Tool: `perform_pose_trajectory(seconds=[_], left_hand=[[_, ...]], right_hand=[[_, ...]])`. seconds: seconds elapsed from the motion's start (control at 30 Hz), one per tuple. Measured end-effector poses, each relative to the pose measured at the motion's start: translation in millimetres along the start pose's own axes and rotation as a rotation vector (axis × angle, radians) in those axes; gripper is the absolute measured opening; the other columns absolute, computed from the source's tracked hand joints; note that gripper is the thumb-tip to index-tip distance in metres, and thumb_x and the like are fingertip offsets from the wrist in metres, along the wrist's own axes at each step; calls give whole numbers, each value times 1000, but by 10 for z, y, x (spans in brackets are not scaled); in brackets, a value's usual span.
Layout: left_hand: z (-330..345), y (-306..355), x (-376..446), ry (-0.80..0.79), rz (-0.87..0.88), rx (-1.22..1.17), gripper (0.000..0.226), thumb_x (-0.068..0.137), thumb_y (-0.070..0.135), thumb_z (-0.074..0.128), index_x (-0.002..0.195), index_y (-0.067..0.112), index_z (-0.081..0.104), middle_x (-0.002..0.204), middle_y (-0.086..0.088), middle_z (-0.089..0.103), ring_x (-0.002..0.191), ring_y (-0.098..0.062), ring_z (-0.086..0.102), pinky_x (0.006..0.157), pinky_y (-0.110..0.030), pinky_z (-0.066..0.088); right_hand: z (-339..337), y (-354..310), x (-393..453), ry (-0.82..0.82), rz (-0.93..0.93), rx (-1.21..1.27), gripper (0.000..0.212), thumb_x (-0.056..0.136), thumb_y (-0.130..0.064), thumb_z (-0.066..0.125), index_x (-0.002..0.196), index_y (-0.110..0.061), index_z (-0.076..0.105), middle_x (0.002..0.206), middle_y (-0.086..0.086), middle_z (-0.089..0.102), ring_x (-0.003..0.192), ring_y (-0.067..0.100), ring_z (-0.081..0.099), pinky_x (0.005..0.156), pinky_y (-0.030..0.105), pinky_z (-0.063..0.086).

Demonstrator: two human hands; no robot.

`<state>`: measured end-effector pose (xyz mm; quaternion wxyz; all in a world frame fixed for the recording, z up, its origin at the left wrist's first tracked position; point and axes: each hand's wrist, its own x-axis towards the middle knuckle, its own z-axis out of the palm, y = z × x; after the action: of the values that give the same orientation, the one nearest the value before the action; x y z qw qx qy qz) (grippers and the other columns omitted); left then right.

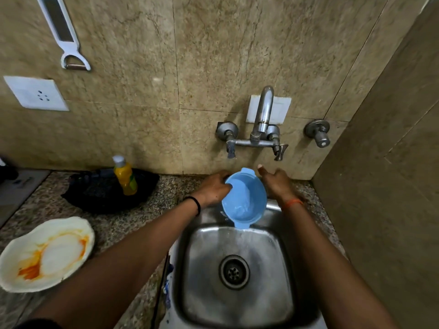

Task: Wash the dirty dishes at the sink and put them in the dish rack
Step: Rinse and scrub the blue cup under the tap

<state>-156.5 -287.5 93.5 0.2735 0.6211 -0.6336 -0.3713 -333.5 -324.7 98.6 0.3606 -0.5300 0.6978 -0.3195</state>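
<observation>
A blue bowl [244, 198] with two small rim tabs is held tilted over the back edge of the steel sink [237, 302], its open side facing the camera and its lower tab dipping toward the basin. The left hand [215, 189] grips the bowl's left rim, fingers curled over the edge into the inside. The right hand [276, 184] sits against the bowl's right side with the thumb raised; its fingers are hidden behind the bowl, so whether they clasp it cannot be told. Directly above the bowl, the wall-mounted tap [259, 129] arches out between two lever handles, and a separate round valve [318, 134] sits further right on the tiles. On the granite counter [152, 203] to the left of the sink, a white plate [45, 255] smeared with orange sauce lies near the front edge. Behind it a yellow bottle [124, 175] stands upright on a black pan [107, 188]. A white peeler [63, 32] hangs on the wall above a white socket plate [35, 93].
</observation>
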Motion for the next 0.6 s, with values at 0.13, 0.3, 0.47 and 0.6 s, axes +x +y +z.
perform_pose_trajectory(seconds=[0.13, 0.3, 0.47, 0.6], left_hand=[[-144, -230, -183, 135, 39, -161, 47, 80, -7, 47, 123, 10, 58, 119, -10, 65, 105, -20, 60, 80, -24, 48], [-425, -436, -556, 255, 173, -384, 64, 71, -24, 33, 117, 11, 61, 116, -6, 64, 103, -3, 57, 89, -12, 43], [-745, -719, -1015, 282, 246, -365, 65, 66, -11, 35, 123, 11, 58, 130, -8, 58, 121, -7, 51, 105, -13, 36], [-1062, -1079, -1357, 271, 261, -65, 71, 75, -6, 39, 141, 19, 44, 146, -6, 43, 135, -12, 38, 112, -21, 29]], right_hand=[[127, 177, -347, -748, 399, 519, 72, 83, -75, 41, 118, -16, 63, 118, 17, 67, 105, 39, 64, 80, 54, 54], [418, 228, -618, -1138, 337, 749, 81, 79, -69, 53, 137, -13, 50, 141, 22, 49, 125, 46, 48, 96, 63, 44], [855, -72, -986, -1085, 214, 827, 74, 68, -45, 81, 130, -11, 56, 132, 18, 59, 118, 35, 59, 97, 59, 46], [1221, -359, -1295, -874, -23, 589, 58, 70, -25, 82, 122, -8, 62, 117, 13, 68, 99, 23, 67, 81, 33, 56]])
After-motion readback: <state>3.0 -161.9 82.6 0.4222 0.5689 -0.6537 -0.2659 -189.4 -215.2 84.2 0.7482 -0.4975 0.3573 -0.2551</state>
